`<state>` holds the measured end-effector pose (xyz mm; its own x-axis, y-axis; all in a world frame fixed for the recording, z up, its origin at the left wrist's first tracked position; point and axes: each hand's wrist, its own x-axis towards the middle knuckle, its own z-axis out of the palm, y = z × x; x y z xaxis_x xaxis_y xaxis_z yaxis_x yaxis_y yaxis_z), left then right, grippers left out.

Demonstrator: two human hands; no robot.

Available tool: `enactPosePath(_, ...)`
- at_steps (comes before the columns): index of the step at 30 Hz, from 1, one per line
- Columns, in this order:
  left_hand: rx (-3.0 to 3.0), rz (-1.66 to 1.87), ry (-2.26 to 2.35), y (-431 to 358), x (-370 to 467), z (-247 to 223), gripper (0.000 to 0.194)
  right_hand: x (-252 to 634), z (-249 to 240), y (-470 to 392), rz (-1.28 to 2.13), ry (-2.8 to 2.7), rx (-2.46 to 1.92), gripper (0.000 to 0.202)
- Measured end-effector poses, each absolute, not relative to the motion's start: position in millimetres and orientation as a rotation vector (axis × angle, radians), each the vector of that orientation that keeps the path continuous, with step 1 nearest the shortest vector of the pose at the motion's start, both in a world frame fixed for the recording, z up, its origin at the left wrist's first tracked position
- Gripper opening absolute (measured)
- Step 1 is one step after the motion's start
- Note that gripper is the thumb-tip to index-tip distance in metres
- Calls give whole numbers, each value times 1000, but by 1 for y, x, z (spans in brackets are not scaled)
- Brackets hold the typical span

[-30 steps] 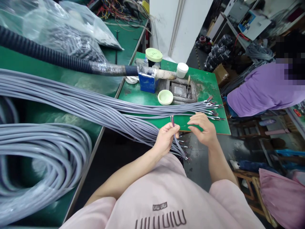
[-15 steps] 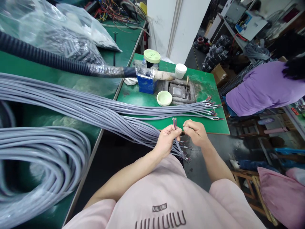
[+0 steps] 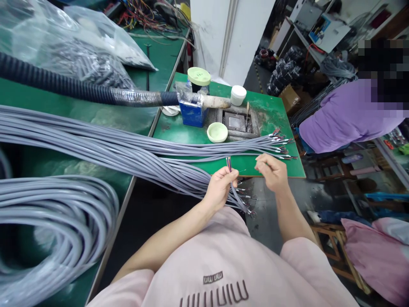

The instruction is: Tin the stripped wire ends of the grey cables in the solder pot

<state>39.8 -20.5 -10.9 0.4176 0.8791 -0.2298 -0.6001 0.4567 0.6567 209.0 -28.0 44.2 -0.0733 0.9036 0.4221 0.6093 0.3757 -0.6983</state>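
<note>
Green workbench (image 3: 270, 115) carries grey cable bundle (image 3: 121, 147); one multicore cable (image 3: 228, 163) is up at the near edge. I'd pinch firmly, cores kept separated. Left hand (image 3: 220, 185) clamps it, thumb over fingers; right hand (image 3: 273, 170) hovers apart, fingers curled, can't tell if holding anything. Thin strand (image 3: 243, 171) juts from left grip.
</note>
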Motion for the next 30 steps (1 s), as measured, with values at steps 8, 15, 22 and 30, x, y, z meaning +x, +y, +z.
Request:
enactPosePath(8, 523, 968, 573, -18, 39, -11, 25, 204, 43, -22, -47, -2375, -1080, 21)
enactPosePath(15, 503, 841, 462, -20, 37, -12, 30, 207, 49, -25, -31, -2370, -1095, 11)
enactPosePath(22, 583, 638, 388, -28, 34, -21, 32, 219, 63, -16, 164, -2080, -1239, 18)
enactPosePath(30, 905, 891, 644, -25, 32, -14, 21, 210, 60, -30, 287, -2032, -1358, 30)
